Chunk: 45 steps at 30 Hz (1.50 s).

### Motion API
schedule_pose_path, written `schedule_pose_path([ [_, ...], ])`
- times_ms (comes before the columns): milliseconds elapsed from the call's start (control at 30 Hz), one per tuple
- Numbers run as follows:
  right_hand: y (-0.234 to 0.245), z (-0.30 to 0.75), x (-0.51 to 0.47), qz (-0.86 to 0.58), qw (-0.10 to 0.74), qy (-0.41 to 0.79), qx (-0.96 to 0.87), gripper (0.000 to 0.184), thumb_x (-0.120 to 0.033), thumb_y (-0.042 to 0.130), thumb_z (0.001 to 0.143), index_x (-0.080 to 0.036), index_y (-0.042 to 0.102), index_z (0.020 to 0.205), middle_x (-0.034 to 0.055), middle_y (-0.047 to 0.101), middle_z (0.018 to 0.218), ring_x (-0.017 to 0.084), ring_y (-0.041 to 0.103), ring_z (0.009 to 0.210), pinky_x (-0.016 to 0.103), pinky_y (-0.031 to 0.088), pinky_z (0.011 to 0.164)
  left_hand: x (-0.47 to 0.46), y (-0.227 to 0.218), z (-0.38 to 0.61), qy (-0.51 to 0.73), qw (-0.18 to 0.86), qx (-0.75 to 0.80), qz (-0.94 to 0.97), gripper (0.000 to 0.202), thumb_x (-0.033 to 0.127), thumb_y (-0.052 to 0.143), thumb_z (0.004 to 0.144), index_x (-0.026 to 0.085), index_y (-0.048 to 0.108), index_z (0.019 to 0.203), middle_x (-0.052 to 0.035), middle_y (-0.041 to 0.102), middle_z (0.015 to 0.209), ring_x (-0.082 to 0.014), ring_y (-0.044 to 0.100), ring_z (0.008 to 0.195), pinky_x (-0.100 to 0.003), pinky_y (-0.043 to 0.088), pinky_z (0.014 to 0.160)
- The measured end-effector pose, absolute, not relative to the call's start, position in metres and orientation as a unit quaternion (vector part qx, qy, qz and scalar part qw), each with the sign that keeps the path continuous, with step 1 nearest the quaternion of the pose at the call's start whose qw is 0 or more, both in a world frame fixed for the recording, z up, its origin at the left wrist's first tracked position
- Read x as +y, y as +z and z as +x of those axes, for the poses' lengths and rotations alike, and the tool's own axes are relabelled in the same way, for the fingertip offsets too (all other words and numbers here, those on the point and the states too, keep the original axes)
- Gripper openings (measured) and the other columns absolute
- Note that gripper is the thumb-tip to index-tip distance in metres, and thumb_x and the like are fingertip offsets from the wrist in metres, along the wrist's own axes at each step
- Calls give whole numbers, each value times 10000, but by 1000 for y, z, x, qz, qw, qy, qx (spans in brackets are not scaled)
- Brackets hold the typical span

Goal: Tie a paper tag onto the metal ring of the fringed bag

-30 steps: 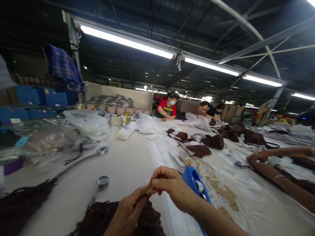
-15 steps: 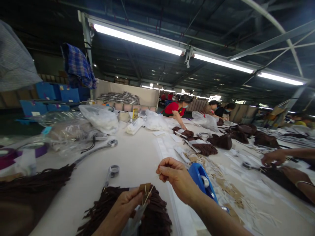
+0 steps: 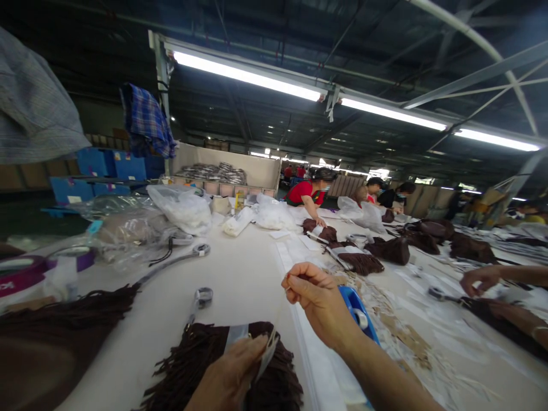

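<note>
My left hand (image 3: 233, 377) is low at the bottom edge, fingers closed on a pale strip of tape (image 3: 268, 354), and it rests over a dark brown fringed piece (image 3: 201, 365) lying on the white table (image 3: 240, 274). My right hand (image 3: 319, 302) is raised above the table, thumb and fingers pinched on something too thin to make out. A blue tape dispenser (image 3: 357, 311) sits just behind my right wrist.
A second brown fringe bundle (image 3: 64, 319) lies at left, with plastic bags (image 3: 180, 208) and metal rings (image 3: 203, 297) beyond. Another person's hands (image 3: 482, 279) work at right. Other people stand at the far end, by more brown pieces (image 3: 359, 262). Paper scraps litter the right side.
My right hand has drawn up and away from my left. My left hand has dropped lower onto the fringed piece. The view has shifted left.
</note>
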State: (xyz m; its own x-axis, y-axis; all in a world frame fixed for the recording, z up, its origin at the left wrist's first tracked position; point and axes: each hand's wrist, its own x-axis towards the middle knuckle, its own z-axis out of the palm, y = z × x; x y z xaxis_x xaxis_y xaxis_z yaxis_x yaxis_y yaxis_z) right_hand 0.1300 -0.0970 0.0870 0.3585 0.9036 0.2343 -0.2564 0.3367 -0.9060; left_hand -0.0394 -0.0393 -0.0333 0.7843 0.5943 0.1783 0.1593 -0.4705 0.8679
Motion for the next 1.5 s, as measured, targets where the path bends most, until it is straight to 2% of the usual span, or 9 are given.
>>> schedule_pose_path([
  [133,84,128,-96,-437,663,424,-436,148,-211,716,614,-154,612,701,-2,657,606,75,520,481,202,350,491,-37,-11,-44,286,442,243,815,605,180,533,656,251,472,1254,-32,480,1323,-226,432,1203,-336,324,1033],
  [233,77,123,-97,-452,619,455,-452,196,-206,721,622,-159,582,752,-10,656,597,80,533,477,200,368,487,-34,24,-41,365,525,282,715,447,355,547,697,191,592,1111,-79,650,1033,-217,587,924,-310,489,788],
  [400,61,114,-98,-463,574,494,-460,233,-213,731,619,-156,523,708,-47,592,515,72,522,463,187,372,480,-37,48,-30,378,658,272,592,406,435,667,596,140,679,875,3,583,546,-106,490,509,-219,406,503],
  [600,50,108,-97,-469,567,511,-444,263,-248,736,623,-153,510,717,-37,600,512,68,513,456,180,357,476,-43,27,-29,408,666,255,570,271,389,666,614,157,678,753,22,546,516,-91,463,510,-203,363,509],
  [800,38,99,-97,-476,552,533,-430,277,-259,753,608,-149,515,697,-45,586,492,51,492,437,165,336,461,-43,13,-32,432,560,283,648,258,376,528,733,168,537,580,44,438,519,-85,398,504,-202,322,490],
  [1000,4,99,-89,-450,493,650,-363,295,-299,751,600,-130,571,760,-57,543,477,12,373,300,154,210,336,-41,-26,-35,427,390,326,748,315,362,404,835,180,496,594,18,489,580,-98,466,558,-212,335,547],
  [1133,-11,95,-82,-455,455,699,-312,347,-329,773,556,-141,552,745,-26,581,524,42,473,353,157,298,384,-36,-37,-39,406,389,358,746,326,370,388,843,189,473,587,22,481,575,-100,458,551,-217,329,548],
  [1333,-25,86,-67,-545,475,553,-413,350,-475,674,645,-148,550,648,-66,449,422,43,356,364,194,228,401,-26,-32,-43,347,428,417,723,321,385,326,832,200,451,602,-7,505,622,-140,482,615,-263,342,608],
  [1500,-30,78,-49,-599,462,455,-470,253,-412,602,702,-165,557,671,-46,470,509,84,402,461,220,282,459,-5,-34,-49,299,440,460,710,296,387,308,795,217,398,571,11,456,545,-140,445,540,-260,337,541],
])
